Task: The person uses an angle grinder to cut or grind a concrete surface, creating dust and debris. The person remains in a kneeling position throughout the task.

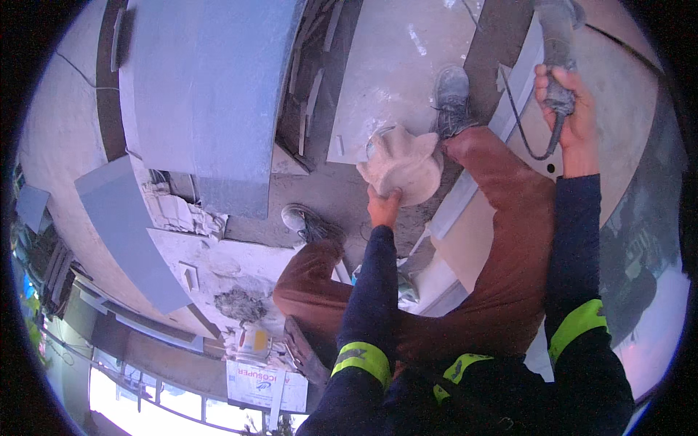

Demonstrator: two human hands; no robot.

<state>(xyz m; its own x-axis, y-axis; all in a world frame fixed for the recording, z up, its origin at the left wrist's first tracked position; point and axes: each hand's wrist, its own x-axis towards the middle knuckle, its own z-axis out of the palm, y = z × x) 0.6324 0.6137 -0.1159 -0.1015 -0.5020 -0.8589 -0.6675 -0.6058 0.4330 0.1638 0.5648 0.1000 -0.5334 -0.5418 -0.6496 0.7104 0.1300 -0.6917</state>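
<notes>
My left hand (pixel 384 207) is closed on the edge of a floppy beige thing (pixel 403 163) with a wavy rim. It looks like a dusty cloth hat, though I cannot be sure. Higher up on the right, my right hand (pixel 571 109) wraps round the rear grip of a dusty grey power tool (pixel 558 43), probably an angle grinder. Its head reaches the top edge of the view and is partly cut off. From the grip's end a dark cable (pixel 534 154) loops down and to the left.
Large pale slabs (pixel 407 65) and a bluish slab (pixel 207 80) lie ahead, with narrow offcuts (pixel 313 102) between. My dusty shoes (pixel 453 91) stand apart on the floor. A long light bar (pixel 465 192) runs by my right leg. Lower left are a bucket (pixel 252 341) and white box (pixel 254 385).
</notes>
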